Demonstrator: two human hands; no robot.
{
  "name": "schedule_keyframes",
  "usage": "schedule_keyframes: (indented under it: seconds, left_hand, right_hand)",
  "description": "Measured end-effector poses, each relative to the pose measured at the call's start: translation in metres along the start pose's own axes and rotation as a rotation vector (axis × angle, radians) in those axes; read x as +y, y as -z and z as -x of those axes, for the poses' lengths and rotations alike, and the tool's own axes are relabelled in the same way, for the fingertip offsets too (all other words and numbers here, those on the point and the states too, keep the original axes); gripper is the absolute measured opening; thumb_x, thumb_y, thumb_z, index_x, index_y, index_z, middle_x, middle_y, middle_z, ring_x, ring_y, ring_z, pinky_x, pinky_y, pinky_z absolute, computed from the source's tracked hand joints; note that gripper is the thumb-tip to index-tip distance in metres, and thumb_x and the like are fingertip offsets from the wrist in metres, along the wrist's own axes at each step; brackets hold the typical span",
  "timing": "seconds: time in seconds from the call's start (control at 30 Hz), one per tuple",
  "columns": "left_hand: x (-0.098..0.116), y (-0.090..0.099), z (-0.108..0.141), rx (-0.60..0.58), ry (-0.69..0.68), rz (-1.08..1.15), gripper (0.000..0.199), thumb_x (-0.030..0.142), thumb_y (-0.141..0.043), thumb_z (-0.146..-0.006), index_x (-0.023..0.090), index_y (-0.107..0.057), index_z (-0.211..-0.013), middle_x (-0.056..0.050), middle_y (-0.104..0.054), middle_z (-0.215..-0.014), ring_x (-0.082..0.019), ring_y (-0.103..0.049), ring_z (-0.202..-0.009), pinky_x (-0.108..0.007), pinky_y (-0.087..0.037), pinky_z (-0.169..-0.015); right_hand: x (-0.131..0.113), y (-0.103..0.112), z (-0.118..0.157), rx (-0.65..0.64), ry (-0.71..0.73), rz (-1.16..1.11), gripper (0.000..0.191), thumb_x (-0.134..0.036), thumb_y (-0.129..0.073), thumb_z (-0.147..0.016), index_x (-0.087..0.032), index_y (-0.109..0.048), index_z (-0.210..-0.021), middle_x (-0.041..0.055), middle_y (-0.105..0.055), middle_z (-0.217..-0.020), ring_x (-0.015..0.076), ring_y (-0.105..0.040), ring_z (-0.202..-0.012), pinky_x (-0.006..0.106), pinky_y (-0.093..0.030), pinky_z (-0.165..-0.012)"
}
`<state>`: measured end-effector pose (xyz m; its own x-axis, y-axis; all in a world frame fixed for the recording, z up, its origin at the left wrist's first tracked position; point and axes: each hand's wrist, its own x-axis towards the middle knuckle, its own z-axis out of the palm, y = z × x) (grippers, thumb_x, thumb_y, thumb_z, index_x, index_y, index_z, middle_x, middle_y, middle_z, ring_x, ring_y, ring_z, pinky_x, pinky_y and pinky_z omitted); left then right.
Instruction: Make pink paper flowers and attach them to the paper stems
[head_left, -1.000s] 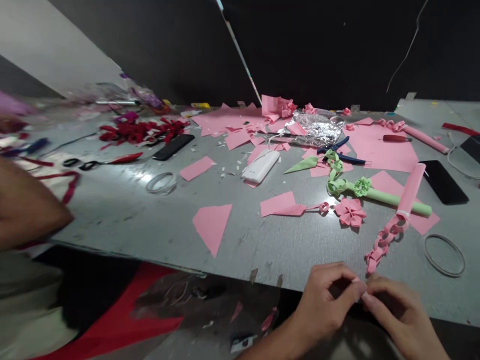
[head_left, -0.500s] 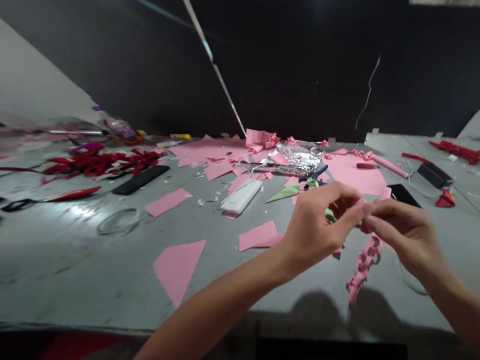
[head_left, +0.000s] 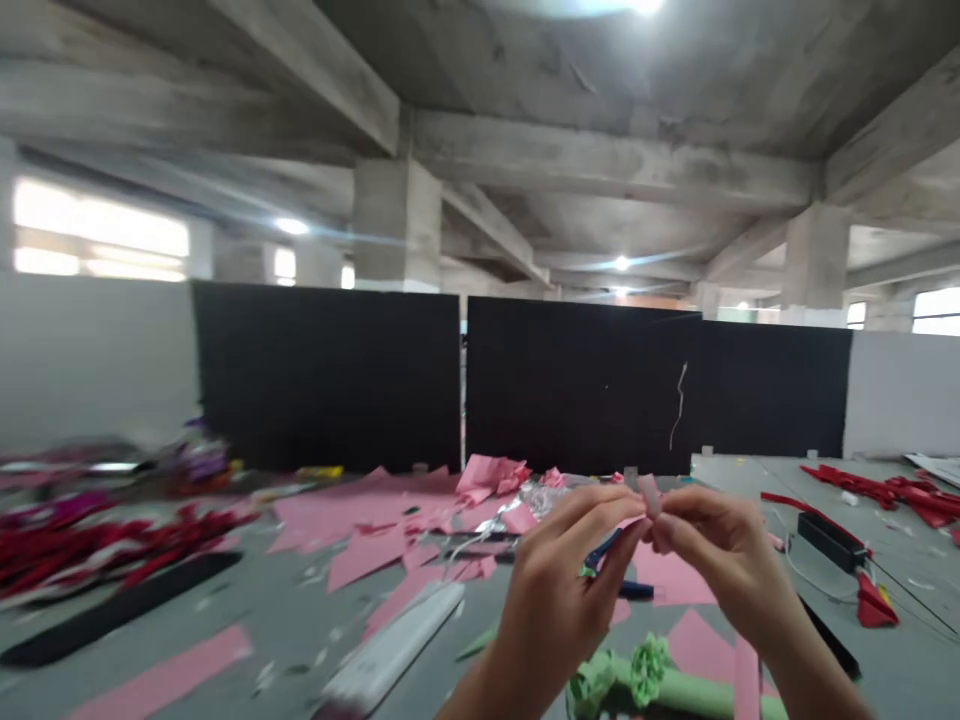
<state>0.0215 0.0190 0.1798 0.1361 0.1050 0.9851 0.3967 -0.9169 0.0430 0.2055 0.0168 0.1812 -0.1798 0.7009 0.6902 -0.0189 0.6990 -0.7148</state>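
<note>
Both hands are raised above the grey table (head_left: 225, 600), fingertips meeting: the left hand (head_left: 559, 590) and the right hand (head_left: 724, 555) each pinch a small folded strip of pink paper (head_left: 649, 495) between them. Just below lies a green rolled paper stem (head_left: 675, 690) with curled green leaves, amid scattered pink paper sheets (head_left: 360, 525)

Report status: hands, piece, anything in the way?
Left hand and right hand raised, both pinching small pink paper piece. Green paper stem lies below on table.
</note>
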Motion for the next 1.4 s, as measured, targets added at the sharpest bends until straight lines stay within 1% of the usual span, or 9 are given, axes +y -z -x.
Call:
schedule_keyframes:
  seconds: [0.13,0.23,0.33,0.5,0.67,0.93,1.07,1.23,1.4]
  left_hand:
    - [0.001,0.007,0.001,-0.001,-0.075,-0.001,0.019,0.006,-0.067,-0.101,0.024,-0.073,-0.106,-0.001,-0.08,-0.103,-0.016,-0.076,-0.094,-0.03,-0.062,-0.087]
    - [0.008,0.012,0.001,-0.045,-0.105,-0.023,0.019,0.007,-0.067,-0.101,0.023,-0.073,-0.107,-0.001,-0.08,-0.104,-0.015,-0.076,-0.094,-0.03,-0.061,-0.085]
    - [0.014,0.015,-0.001,-0.085,-0.106,-0.042,0.017,0.007,-0.066,-0.101,0.022,-0.071,-0.107,-0.002,-0.08,-0.103,-0.016,-0.075,-0.093,-0.032,-0.061,-0.084]
    - [0.019,0.019,-0.003,-0.104,-0.142,-0.091,0.015,0.008,-0.068,-0.101,0.021,-0.071,-0.106,-0.001,-0.08,-0.1,-0.017,-0.073,-0.09,-0.034,-0.058,-0.082]
    - [0.021,0.023,-0.003,-0.121,-0.197,-0.153,0.015,0.008,-0.069,-0.1,0.021,-0.071,-0.108,-0.001,-0.08,-0.096,-0.017,-0.074,-0.088,-0.035,-0.056,-0.081]
    - [0.025,0.025,-0.002,-0.132,-0.157,-0.113,0.018,0.003,-0.067,-0.099,0.02,-0.071,-0.104,-0.001,-0.078,-0.096,-0.017,-0.073,-0.087,-0.034,-0.055,-0.079]
    - [0.025,0.025,-0.005,-0.13,-0.133,-0.067,0.02,0.0,-0.066,-0.098,0.018,-0.072,-0.1,-0.001,-0.077,-0.094,-0.015,-0.072,-0.086,-0.031,-0.056,-0.079]
    - [0.023,0.027,-0.007,-0.175,-0.061,-0.027,0.016,0.003,-0.065,-0.1,0.018,-0.072,-0.102,-0.001,-0.076,-0.097,-0.013,-0.072,-0.089,-0.028,-0.057,-0.08]
    - [0.019,0.029,-0.006,-0.22,-0.103,-0.036,0.014,0.004,-0.068,-0.101,0.018,-0.071,-0.102,0.0,-0.077,-0.099,-0.012,-0.072,-0.089,-0.027,-0.056,-0.084]
  right_hand:
    - [-0.001,-0.002,0.011,-0.037,0.016,0.015,0.018,-0.039,-0.077,-0.099,-0.023,-0.085,-0.1,0.0048,-0.078,-0.086,0.019,-0.074,-0.083,0.031,-0.061,-0.079]
    - [-0.008,-0.001,0.016,-0.052,0.037,0.068,0.015,-0.036,-0.077,-0.099,-0.024,-0.085,-0.095,0.0041,-0.078,-0.084,0.0193,-0.074,-0.082,0.032,-0.061,-0.077]
    - [-0.018,0.0,0.018,-0.058,0.092,0.154,0.016,-0.032,-0.074,-0.101,-0.024,-0.085,-0.093,0.0037,-0.079,-0.084,0.019,-0.073,-0.08,0.032,-0.059,-0.074]
    - [-0.029,-0.003,0.023,-0.086,0.225,0.331,0.02,-0.027,-0.064,-0.107,-0.023,-0.082,-0.1,0.0037,-0.078,-0.087,0.0178,-0.067,-0.076,0.033,-0.054,-0.07]
    - [-0.031,-0.008,0.026,-0.104,0.269,0.393,0.022,-0.026,-0.059,-0.111,-0.022,-0.079,-0.102,0.0043,-0.077,-0.089,0.0183,-0.066,-0.077,0.035,-0.052,-0.071]
    - [-0.033,-0.004,0.027,-0.138,0.231,0.383,0.025,-0.026,-0.06,-0.109,-0.02,-0.078,-0.093,0.0029,-0.07,-0.079,0.0154,-0.057,-0.068,0.031,-0.046,-0.063]
    - [-0.031,-0.003,0.025,-0.141,0.214,0.307,0.02,-0.023,-0.064,-0.106,-0.017,-0.078,-0.092,0.0028,-0.071,-0.079,0.0132,-0.057,-0.068,0.028,-0.047,-0.062]
    - [-0.03,-0.004,0.023,-0.129,0.161,0.251,0.015,-0.019,-0.068,-0.102,-0.017,-0.079,-0.093,0.0012,-0.071,-0.078,0.0113,-0.058,-0.067,0.024,-0.048,-0.062]
    - [-0.031,-0.003,0.024,-0.139,0.127,0.283,0.016,-0.021,-0.068,-0.102,-0.016,-0.078,-0.091,0.0007,-0.068,-0.076,0.0111,-0.055,-0.067,0.023,-0.047,-0.06]
